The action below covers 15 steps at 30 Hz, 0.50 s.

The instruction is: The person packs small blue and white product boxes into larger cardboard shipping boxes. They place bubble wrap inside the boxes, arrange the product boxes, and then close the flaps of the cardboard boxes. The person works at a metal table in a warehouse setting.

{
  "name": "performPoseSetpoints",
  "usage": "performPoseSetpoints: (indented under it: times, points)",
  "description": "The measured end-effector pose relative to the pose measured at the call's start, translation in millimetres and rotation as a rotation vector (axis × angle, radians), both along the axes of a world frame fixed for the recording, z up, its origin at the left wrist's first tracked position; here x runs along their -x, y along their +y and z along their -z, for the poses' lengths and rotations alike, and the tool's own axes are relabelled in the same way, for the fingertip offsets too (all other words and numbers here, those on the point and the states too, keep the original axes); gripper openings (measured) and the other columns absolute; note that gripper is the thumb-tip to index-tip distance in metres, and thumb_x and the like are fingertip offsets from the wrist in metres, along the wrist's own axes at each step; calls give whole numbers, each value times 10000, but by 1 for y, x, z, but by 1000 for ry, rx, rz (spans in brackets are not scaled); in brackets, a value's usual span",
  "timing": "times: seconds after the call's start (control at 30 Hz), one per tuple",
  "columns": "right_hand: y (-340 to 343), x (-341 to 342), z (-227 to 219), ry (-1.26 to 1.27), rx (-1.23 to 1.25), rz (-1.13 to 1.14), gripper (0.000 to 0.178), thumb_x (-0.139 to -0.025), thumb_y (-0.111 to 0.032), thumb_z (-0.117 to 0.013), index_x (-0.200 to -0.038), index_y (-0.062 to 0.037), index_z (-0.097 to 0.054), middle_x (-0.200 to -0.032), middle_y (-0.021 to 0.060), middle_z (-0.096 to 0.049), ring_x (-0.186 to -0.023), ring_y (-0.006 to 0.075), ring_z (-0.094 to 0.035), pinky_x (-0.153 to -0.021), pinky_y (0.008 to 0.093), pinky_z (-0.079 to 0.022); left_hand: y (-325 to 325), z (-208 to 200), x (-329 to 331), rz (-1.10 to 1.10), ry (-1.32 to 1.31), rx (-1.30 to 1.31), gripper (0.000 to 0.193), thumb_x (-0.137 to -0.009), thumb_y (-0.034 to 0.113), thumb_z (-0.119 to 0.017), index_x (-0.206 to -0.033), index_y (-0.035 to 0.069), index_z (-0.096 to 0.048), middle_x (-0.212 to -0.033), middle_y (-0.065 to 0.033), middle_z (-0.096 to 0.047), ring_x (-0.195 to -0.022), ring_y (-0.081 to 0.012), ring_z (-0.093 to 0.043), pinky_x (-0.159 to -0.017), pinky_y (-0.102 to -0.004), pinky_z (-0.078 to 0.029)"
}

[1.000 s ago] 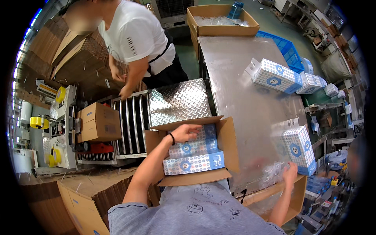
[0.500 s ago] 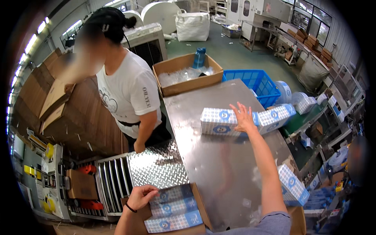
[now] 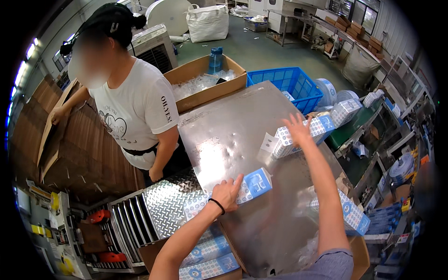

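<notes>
My left hand (image 3: 227,194) grips a long white carton with a blue end (image 3: 258,183) from above, its index finger stretched along the top. That carton lies slantwise over the near left edge of the metal table (image 3: 275,219), above an open cardboard box (image 3: 151,254). Inside the box lie patterned cartons (image 3: 212,267), partly hidden by my left forearm. Further off, my right hand (image 3: 297,131) is spread open over another patterned carton (image 3: 321,126), which has a raised flap at its left end. Whether its palm presses on that carton is hard to tell.
A co-worker in a white shirt (image 3: 135,102) stands at the left by stacked flat cardboard (image 3: 88,149). Rollers (image 3: 133,224) adjoin a tread plate (image 3: 172,196). Beyond the table are a cardboard box with a bottle (image 3: 205,95) and a blue crate (image 3: 284,84). Another carton (image 3: 352,214) sits at the right.
My left hand has moved from the box up and right onto a carton. That carton now lies nearer the box, apart from the one by my right hand. The co-worker's arm now reaches the cardboard.
</notes>
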State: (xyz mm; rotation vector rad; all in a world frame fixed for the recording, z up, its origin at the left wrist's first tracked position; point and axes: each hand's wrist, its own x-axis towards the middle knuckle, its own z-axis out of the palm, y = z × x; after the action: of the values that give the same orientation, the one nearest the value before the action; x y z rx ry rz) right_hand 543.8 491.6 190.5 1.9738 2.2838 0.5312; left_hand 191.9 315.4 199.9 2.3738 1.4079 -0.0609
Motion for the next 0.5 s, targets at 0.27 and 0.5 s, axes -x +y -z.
performPoseSetpoints:
  times: [0.27, 0.5]
  points:
    - [-53, 33, 28, 425, 238, -395, 1102, -597, -616, -836, -1497, -187, -367, -1302, 145, -578, -1234, 333, -535, -1050, 648, -314, -4, -57, 80, 2, -383, -406, 862, -596, 111, -811, -1388, 55, -474, -1026, -165, -627, -942, -351, -619, -828, -432, -527]
    - [-139, 31, -17, 403, 472, -169, 1147, -595, -447, -871, -1548, -248, -264, -1239, 140, -573, -1165, 365, -547, -949, 542, -410, -46, -133, 133, -139, -862, -243, 1034, -556, 163, -962, -1404, -44, -409, -1255, -136, -595, -1159, -228, -594, -1019, -358, -462]
